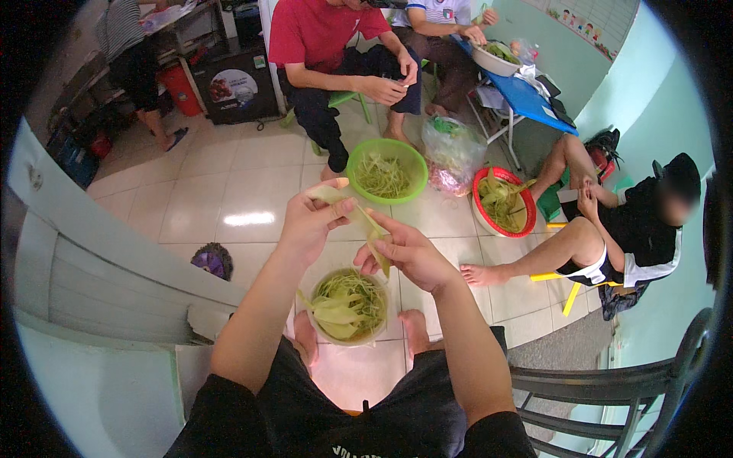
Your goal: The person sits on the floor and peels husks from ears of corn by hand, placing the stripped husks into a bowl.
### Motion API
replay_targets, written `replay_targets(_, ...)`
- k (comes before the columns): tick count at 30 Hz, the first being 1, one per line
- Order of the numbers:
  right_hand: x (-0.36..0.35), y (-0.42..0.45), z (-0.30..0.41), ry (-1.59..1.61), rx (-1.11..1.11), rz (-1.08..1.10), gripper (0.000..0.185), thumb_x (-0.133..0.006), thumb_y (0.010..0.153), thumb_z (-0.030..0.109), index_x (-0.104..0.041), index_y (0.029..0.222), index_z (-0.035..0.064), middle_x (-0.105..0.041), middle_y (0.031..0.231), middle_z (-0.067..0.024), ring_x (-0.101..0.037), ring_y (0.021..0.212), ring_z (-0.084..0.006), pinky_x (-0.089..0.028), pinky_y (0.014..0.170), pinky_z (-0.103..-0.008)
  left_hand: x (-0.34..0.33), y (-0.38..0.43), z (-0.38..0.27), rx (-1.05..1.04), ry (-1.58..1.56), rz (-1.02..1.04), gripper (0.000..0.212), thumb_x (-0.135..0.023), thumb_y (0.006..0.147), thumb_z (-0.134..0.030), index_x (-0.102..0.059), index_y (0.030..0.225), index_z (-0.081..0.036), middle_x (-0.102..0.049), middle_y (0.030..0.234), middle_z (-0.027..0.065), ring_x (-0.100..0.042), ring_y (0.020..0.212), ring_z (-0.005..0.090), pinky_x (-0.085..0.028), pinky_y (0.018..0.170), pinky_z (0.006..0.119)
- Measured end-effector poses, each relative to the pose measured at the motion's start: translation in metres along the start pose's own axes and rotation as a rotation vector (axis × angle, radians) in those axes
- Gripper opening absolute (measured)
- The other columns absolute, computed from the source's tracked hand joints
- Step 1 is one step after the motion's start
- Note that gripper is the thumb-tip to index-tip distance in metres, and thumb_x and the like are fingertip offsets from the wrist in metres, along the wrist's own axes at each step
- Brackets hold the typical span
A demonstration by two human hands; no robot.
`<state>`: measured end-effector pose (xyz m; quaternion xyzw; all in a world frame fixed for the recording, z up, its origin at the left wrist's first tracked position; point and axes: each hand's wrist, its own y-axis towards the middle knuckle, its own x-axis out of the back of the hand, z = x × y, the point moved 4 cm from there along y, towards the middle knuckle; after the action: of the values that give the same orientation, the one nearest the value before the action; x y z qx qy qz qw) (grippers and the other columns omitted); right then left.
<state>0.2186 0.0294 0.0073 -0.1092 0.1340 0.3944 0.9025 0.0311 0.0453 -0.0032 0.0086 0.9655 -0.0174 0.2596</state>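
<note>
A long pale yellow-green plant piece [361,214], like a leaf or flower, stretches between my two hands. My left hand [312,220] pinches its upper left end between thumb and fingers. My right hand [409,252] grips its lower right end, with the tip hanging below the fingers. Under my hands, between my feet, a round pale bowl [385,327] stands on the tiled floor. It holds thin green shreds [366,289], and several whole pale pieces [335,315] lie on top at the left.
Ahead stands a green basin [422,182] of shreds, beside a filled plastic bag [452,151]. A red-rimmed basin [531,214] is at the right, near a seated person [647,229]. Another person in red [320,46] sits ahead. A blue table [521,97] and metal railing [595,383] flank the right.
</note>
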Motion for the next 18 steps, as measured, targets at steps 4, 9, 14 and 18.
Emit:
replay_targets(4,0.009,0.0,-0.008,-0.456,0.159,-0.221,0.068,-0.062,0.094,0.019,-0.029,0.15,0.0001,-0.067,0.11,-0.0129,-0.064,0.099,-0.0203,-0.05,0.09,-0.0344,-0.002,0.004,0.0,-0.101,0.375,-0.002,0.052,-0.079,0.076,0.0,-0.059,0.125,-0.002,-0.071,0.092,0.0058,-0.067,0.077,0.0113,-0.053,0.068,0.025)
replay_targets(9,0.007,0.007,-0.007,-0.203,0.296,-0.438,0.064,-0.067,0.091,0.013,-0.038,0.145,-0.003,-0.066,0.109,-0.0106,-0.063,0.1,-0.0163,-0.049,0.089,-0.031,-0.03,-0.014,-0.001,-0.106,0.588,0.055,0.054,-0.08,0.073,0.001,-0.06,0.123,0.001,-0.07,0.083,0.0047,-0.063,0.067,0.008,-0.051,0.061,0.022)
replay_targets(14,0.012,0.002,0.003,-0.172,0.324,-0.559,0.057,-0.069,0.087,0.002,-0.046,0.139,-0.0036,-0.067,0.094,-0.0037,-0.063,0.09,-0.0105,-0.049,0.081,-0.0244,-0.039,-0.023,-0.008,-0.143,0.745,0.102,0.054,-0.082,0.075,-0.002,-0.06,0.124,0.002,-0.07,0.082,0.0055,-0.062,0.066,0.0078,-0.05,0.058,0.023)
replay_targets(18,0.015,0.0,0.003,-0.125,0.335,-0.555,0.055,-0.069,0.086,-0.001,-0.049,0.136,-0.0026,-0.064,0.083,-0.0001,-0.062,0.082,-0.0087,-0.049,0.076,-0.0225,-0.028,-0.016,-0.001,-0.089,0.402,0.082,0.049,-0.076,0.079,0.001,-0.06,0.126,0.0,-0.069,0.085,0.0053,-0.063,0.073,0.0092,-0.05,0.065,0.023)
